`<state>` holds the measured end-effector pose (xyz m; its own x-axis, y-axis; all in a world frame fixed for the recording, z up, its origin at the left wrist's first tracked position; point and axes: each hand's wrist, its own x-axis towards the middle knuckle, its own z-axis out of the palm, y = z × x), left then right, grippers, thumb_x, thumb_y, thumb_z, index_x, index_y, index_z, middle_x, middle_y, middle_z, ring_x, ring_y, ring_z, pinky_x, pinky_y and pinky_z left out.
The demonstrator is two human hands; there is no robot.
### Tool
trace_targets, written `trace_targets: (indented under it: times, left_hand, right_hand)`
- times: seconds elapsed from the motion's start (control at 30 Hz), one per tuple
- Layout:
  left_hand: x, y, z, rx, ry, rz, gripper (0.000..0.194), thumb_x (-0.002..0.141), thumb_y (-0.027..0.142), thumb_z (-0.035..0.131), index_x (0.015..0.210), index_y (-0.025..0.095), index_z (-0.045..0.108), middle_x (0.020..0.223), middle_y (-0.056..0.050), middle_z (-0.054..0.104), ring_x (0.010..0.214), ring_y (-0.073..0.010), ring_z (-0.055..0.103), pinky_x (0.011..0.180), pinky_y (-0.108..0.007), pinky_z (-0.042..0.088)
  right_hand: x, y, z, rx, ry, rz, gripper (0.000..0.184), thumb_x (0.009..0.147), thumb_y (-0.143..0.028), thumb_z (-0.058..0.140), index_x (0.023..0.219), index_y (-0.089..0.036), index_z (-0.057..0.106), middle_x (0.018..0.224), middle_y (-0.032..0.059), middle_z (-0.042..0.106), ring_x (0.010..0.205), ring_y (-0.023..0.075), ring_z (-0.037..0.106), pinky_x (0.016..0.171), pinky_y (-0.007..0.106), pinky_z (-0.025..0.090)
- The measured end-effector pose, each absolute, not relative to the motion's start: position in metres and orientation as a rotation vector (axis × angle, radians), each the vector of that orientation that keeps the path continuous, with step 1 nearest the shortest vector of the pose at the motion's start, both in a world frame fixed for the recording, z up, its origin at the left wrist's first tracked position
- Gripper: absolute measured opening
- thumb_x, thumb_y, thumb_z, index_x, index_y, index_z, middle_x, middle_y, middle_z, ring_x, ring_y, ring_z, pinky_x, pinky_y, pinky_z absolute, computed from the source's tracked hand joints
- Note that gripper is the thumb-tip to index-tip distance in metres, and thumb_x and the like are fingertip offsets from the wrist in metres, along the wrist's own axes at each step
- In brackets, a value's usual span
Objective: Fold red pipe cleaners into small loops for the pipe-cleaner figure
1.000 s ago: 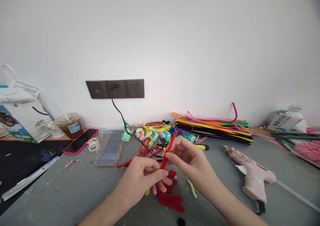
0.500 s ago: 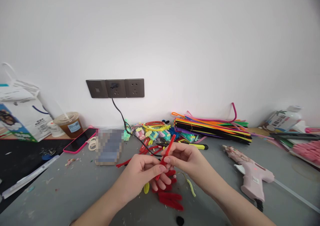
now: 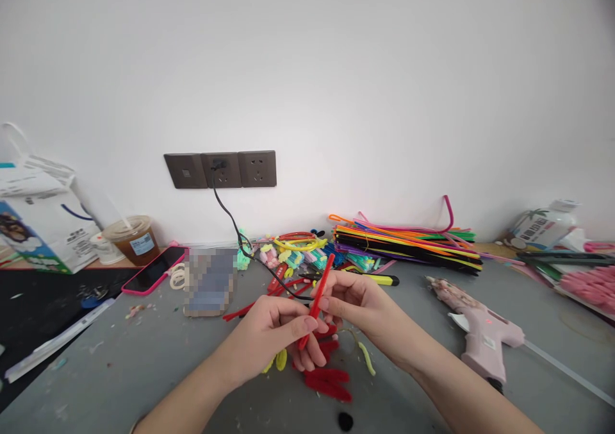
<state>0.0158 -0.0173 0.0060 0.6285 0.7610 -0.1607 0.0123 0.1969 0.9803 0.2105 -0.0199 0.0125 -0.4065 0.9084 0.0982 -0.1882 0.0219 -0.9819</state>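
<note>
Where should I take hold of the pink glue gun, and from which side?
Grip the pink glue gun by its handle, probably best from the near side: it lies on its side, handle end nearest the camera, nozzle pointing away and left.

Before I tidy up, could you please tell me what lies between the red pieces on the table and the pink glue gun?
In the head view, a pale green strip and the right forearm show between them.

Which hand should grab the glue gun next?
Probably the right hand: the glue gun lies on that side, nearer to it than to the left hand. Both pinch a red pipe cleaner.
</note>
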Motion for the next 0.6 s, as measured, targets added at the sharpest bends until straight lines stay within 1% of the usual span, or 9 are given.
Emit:
trace_targets:
  times: [0.1,0.2,0.43,0.6]
  left_hand:
    - [0.017,-0.018,0.007,1.264,0.750,0.577,0.037,0.086,0.049,0.069,0.088,0.012,0.073,0.071,-0.009,0.076,0.054,-0.0101,0.064,0.057,-0.019,0.051]
    - [0.019,-0.019,0.007,1.227,0.772,0.559,0.037,0.083,0.049,0.073,0.083,0.012,0.070,0.069,-0.009,0.076,0.054,-0.0109,0.064,0.056,-0.020,0.051]
    - [0.019,-0.019,0.007,1.231,0.821,0.579,0.034,0.080,0.045,0.075,0.075,0.013,0.065,0.070,-0.010,0.077,0.058,-0.0139,0.068,0.056,-0.021,0.051]
    - [0.020,-0.023,0.008,1.233,0.810,0.599,0.037,0.081,0.045,0.075,0.069,0.015,0.057,0.071,-0.011,0.077,0.062,-0.0155,0.070,0.057,-0.022,0.051]
  right_hand:
    - [0.208,-0.022,0.013,-0.744,-1.406,1.545,0.027,0.085,-0.038,0.075,0.080,-0.017,0.059,0.069,-0.0030,0.061,0.058,0.0084,0.053,0.057,0.022,0.042]
    - [0.206,-0.022,0.011,-0.756,-1.436,1.499,0.026,0.086,-0.037,0.074,0.082,-0.018,0.057,0.069,-0.0047,0.057,0.058,0.0080,0.050,0.057,0.022,0.040]
    - [0.202,-0.021,0.003,-0.807,-1.502,1.340,0.024,0.088,-0.039,0.071,0.086,-0.017,0.060,0.071,-0.0029,0.057,0.064,0.0103,0.049,0.061,0.023,0.040]
    - [0.203,-0.024,0.009,-0.830,-1.517,1.294,0.029,0.092,-0.046,0.063,0.087,-0.017,0.060,0.077,0.0005,0.059,0.069,0.0133,0.052,0.063,0.025,0.042]
